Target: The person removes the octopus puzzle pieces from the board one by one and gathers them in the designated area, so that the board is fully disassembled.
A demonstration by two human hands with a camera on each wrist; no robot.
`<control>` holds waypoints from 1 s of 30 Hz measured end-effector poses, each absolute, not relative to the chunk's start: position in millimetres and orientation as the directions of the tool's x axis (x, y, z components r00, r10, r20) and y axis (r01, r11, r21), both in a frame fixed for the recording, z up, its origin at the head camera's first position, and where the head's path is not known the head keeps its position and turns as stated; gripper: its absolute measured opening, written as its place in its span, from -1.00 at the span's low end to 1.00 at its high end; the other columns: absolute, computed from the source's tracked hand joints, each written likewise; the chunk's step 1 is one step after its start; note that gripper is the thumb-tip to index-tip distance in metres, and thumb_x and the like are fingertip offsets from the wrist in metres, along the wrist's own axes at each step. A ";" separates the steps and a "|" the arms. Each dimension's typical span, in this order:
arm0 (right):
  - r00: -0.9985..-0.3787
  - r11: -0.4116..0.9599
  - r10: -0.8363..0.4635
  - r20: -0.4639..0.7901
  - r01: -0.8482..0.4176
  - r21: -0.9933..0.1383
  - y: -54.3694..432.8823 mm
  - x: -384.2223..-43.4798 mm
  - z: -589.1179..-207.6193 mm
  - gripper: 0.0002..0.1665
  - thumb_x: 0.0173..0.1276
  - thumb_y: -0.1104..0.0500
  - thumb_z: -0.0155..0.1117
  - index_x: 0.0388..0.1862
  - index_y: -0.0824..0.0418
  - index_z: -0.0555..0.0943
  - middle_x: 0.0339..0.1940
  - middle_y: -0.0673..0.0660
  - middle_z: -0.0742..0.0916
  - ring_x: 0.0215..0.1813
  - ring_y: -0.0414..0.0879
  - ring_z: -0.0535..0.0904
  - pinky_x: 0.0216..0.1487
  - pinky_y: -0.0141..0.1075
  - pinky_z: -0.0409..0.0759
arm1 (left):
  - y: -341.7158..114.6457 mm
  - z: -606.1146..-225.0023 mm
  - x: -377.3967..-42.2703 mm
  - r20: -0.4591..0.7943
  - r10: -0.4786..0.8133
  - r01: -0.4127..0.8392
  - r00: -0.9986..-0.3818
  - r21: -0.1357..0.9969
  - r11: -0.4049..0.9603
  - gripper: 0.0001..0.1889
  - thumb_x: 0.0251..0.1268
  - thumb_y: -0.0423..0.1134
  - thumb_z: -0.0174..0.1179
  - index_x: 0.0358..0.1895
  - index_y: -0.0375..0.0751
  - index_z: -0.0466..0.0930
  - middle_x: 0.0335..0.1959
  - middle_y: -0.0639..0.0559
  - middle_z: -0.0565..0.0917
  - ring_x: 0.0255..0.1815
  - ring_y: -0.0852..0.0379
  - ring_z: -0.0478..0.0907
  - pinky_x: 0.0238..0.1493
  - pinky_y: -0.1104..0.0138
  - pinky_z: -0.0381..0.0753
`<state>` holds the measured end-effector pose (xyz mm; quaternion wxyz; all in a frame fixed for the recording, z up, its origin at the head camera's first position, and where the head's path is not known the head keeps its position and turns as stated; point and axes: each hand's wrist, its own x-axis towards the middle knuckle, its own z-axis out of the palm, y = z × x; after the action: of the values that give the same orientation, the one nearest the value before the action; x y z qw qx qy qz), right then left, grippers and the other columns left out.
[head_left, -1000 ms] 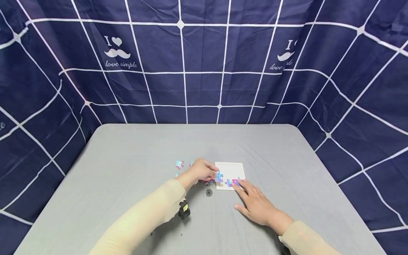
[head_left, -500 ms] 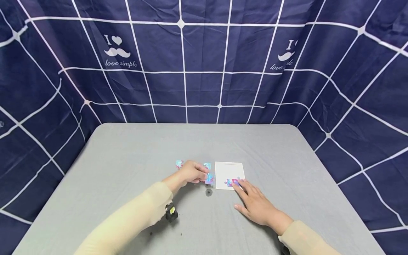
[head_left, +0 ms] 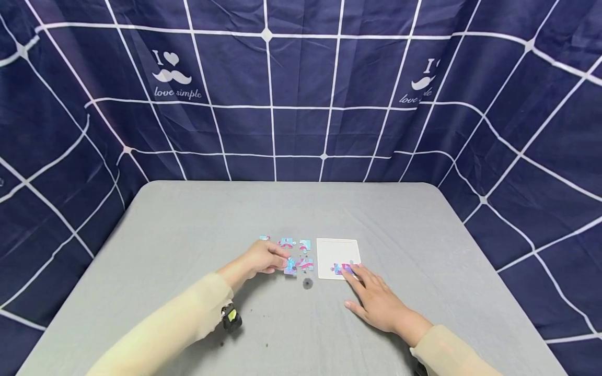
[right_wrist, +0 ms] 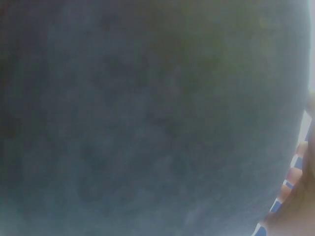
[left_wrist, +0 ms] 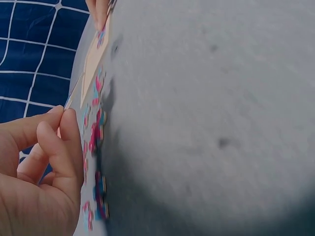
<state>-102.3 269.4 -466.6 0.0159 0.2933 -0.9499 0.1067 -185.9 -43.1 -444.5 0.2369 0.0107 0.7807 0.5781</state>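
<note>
My left hand (head_left: pixel 262 257) pinches a blue and purple jigsaw piece (head_left: pixel 290 267) between thumb and fingertips, over the table left of the tray. From the left wrist, that piece (left_wrist: pixel 68 102) shows only as a thin edge at the fingertips. Straight fingers of my right hand (head_left: pixel 380 304) rest on the purple and blue jigsaw pieces (head_left: pixel 338 269) at the lower side of the white square tray (head_left: pixel 335 249). Those fingertips partly cover the pieces. The right wrist view is mostly dark, blurred tabletop, with a strip of fingers (right_wrist: pixel 294 176) at its right edge.
Loose jigsaw pieces lie left of the tray: a pink and blue one (head_left: pixel 307 265), a light blue one (head_left: pixel 305 245), another (head_left: pixel 286 243), and one (head_left: pixel 265 237) partly behind the left hand. A grey cloth (head_left: pixel 211 214) covers the table; a dark blue grid curtain (head_left: pixel 301 130) surrounds it.
My left hand has carried the pinched jigsaw piece leftward from over the tray, uncovering loose pieces on the table. My right hand has stayed at the tray.
</note>
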 end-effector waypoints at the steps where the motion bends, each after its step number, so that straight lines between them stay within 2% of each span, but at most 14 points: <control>1: -0.827 0.805 -0.554 0.092 -0.561 -0.194 269.5 -102.3 -466.8 -0.20 0.38 -0.10 0.18 0.46 0.24 0.22 0.39 0.33 0.30 0.40 0.30 0.16 0.28 0.21 0.23 | -45.7 -444.9 -185.5 -0.360 0.292 -0.262 -0.886 0.908 0.327 -0.78 0.12 -0.45 0.32 -0.12 -0.30 0.70 -0.33 -0.04 0.73 -0.34 0.13 0.68 -0.49 0.46 0.58; 17: -0.823 0.802 -0.559 0.100 -0.568 -0.184 270.9 -103.5 -470.8 -0.20 0.39 -0.10 0.17 0.46 0.24 0.21 0.40 0.33 0.29 0.41 0.30 0.15 0.29 0.21 0.23 | -85.5 -447.8 -173.3 -0.380 0.255 -0.290 -0.889 0.899 0.330 -0.77 0.12 -0.47 0.31 -0.11 -0.36 0.68 -0.38 -0.07 0.72 -0.41 0.17 0.66 -0.59 0.52 0.49; 30: -0.823 0.803 -0.560 0.094 -0.567 -0.184 271.0 -103.8 -470.0 -0.20 0.38 -0.10 0.18 0.46 0.24 0.21 0.40 0.33 0.29 0.41 0.30 0.15 0.30 0.21 0.22 | -99.5 -452.4 -166.4 -0.409 0.237 -0.329 -0.881 0.891 0.314 -0.79 0.11 -0.49 0.30 -0.14 -0.37 0.68 -0.40 -0.09 0.72 -0.45 0.16 0.66 -0.62 0.53 0.47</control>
<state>-103.8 271.0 -470.0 0.0174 0.2967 -0.9493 0.1022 -166.4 -99.5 -452.4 0.2419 -0.0299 0.7735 0.5851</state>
